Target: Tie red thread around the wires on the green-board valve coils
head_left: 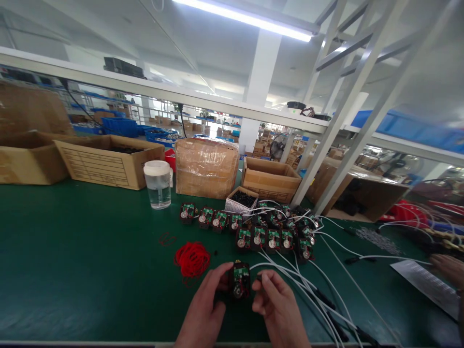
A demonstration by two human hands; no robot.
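Observation:
A small black housing with a green circuit board and a round silvery part [239,280] stands on the green table in front of me. My left hand [207,302] grips its left side, fingers at the top edge and thumb lower down. Just to its right, my right hand [277,302] pinches a small dark piece [258,278] between thumb and fingertips; its kind is too small to make out. A white cable [270,265] runs off to the right from beside the housing. Left of it lies a tangled pile of thin red wires [192,259].
Several similar housings [273,239] with white cables stand in rows behind. A small box of black parts [242,199], a lidded water jug [158,186] and cardboard boxes [207,169] line the back. Another person's hand [447,268] is at the right, near a white sheet [427,285].

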